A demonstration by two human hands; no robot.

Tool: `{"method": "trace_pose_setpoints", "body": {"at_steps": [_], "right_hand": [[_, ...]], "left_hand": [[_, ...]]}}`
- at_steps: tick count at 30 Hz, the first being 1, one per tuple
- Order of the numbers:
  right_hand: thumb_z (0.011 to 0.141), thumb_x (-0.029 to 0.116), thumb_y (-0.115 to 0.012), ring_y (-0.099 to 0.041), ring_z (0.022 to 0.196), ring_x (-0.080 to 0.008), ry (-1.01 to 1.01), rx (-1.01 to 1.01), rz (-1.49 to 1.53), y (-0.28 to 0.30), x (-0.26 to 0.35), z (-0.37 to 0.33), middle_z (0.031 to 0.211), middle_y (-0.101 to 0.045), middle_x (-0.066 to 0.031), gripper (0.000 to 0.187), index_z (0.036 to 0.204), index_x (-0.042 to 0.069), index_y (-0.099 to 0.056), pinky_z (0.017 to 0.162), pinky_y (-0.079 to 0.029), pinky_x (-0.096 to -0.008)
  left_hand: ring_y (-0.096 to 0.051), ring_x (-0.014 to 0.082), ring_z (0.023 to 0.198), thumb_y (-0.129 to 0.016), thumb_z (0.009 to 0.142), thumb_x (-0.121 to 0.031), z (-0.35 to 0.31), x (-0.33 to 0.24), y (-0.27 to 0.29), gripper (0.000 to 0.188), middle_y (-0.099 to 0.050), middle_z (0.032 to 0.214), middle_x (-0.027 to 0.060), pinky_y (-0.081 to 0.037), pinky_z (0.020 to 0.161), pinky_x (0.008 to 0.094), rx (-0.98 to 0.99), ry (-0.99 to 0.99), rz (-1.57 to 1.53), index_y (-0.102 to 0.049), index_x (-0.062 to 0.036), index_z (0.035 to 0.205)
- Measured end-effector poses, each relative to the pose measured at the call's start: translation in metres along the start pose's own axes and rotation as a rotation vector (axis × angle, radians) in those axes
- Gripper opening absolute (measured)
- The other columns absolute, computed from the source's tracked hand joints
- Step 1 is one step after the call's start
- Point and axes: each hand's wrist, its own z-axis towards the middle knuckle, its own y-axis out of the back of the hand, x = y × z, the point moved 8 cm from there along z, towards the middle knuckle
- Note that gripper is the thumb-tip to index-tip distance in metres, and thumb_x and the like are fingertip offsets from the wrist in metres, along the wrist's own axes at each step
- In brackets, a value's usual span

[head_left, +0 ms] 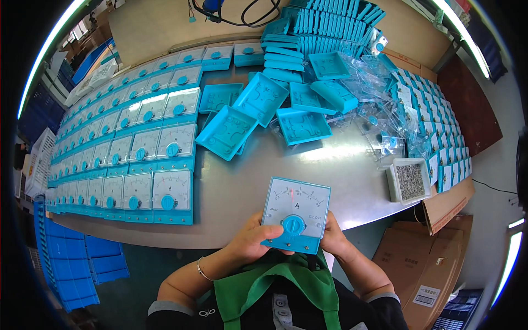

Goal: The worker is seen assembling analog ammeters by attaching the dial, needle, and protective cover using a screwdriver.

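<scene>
Between my two hands, just past the near edge of the metal table, is an ammeter (296, 212) with a white dial, a red needle, a round blue knob and a blue base. My left hand (254, 237) is closed on its left side, the thumb lying across the front near the knob. On the other side my right hand (333, 237) grips the right edge; part of its fingers is hidden behind the meter. The dial faces up toward me.
Rows of finished-looking meters (172, 192) cover the table's left side. Blue plastic housings (303, 125) lie loose beyond my hands, with clear covers (379, 88) heaped beside them. At right stand a white tray of small metal parts (410, 180) and rows of dial units (445, 148).
</scene>
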Motion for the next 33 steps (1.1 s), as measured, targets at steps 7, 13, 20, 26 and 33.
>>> {"method": "trace_pose_setpoints", "body": {"at_steps": [7,13,20,26,33], "right_hand": [[0.084,0.007,-0.062,-0.065,0.083,-0.0211,-0.186,-0.231,0.473,-0.006,-0.012,-0.009,0.097,-0.065,-0.0118,0.021,0.105,0.001,-0.062,0.065,-0.055,-0.0350],[0.083,0.025,-0.065,-0.065,0.080,-0.0276,-0.375,-0.030,0.734,-0.018,-0.030,-0.021,0.101,-0.061,-0.0167,0.049,0.121,-0.001,-0.048,0.063,-0.056,-0.0400],[0.085,0.025,-0.063,-0.065,0.077,-0.0277,-0.407,-0.108,0.608,-0.016,-0.026,-0.024,0.098,-0.061,-0.0168,0.043,0.117,-0.001,-0.050,0.060,-0.056,-0.0384],[0.087,0.024,-0.061,-0.065,0.077,-0.0291,-0.412,-0.107,0.625,-0.018,-0.023,-0.023,0.099,-0.061,-0.0174,0.041,0.117,-0.001,-0.049,0.059,-0.057,-0.0403],[0.087,0.025,-0.060,-0.065,0.077,-0.0292,-0.440,-0.054,0.642,-0.023,-0.024,-0.016,0.100,-0.061,-0.0176,0.041,0.118,-0.001,-0.049,0.058,-0.056,-0.0407]], "left_hand": [[-0.062,0.0247,0.093,-0.061,0.083,-0.022,-0.002,0.004,-0.004,0.050,-0.057,0.111,0.0136,-0.056,0.071,0.0389,-0.019,-0.007,0.002,-0.043,0.0008,0.124],[-0.061,0.0238,0.093,-0.061,0.084,-0.021,-0.005,0.010,-0.015,0.048,-0.057,0.111,0.0129,-0.055,0.073,0.0397,-0.006,-0.025,0.090,-0.044,0.0000,0.123],[-0.062,0.0283,0.094,-0.062,0.080,-0.022,-0.006,0.012,-0.016,0.054,-0.056,0.112,0.0158,-0.055,0.073,0.0428,-0.047,0.016,0.174,-0.043,0.0015,0.124],[-0.062,0.0277,0.094,-0.063,0.079,-0.024,-0.007,0.013,-0.013,0.055,-0.057,0.112,0.0154,-0.055,0.073,0.0421,-0.050,0.027,0.179,-0.043,0.0011,0.125],[-0.061,0.0259,0.094,-0.065,0.079,-0.028,-0.008,0.012,-0.009,0.057,-0.057,0.112,0.0142,-0.055,0.073,0.0409,-0.036,0.045,0.190,-0.044,0.0002,0.124]]}}
